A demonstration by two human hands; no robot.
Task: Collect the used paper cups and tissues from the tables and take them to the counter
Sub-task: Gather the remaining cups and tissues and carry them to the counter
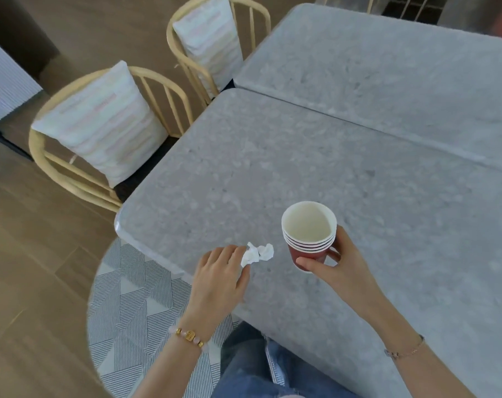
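Note:
A stack of several red paper cups (308, 239) with white insides is held just above the grey stone table (244, 173); my right hand (330, 262) grips it from the right, thumb across the front. A crumpled white tissue (258, 253) lies near the table's front left corner. My left hand (219, 275) pinches the tissue's left end with its fingertips, palm down.
A second grey table (387, 70) abuts the first at the back right. Two pale wooden chairs with striped cushions (100, 127) (206, 38) stand along the left side. A patterned round rug (134, 305) covers the wooden floor below the corner.

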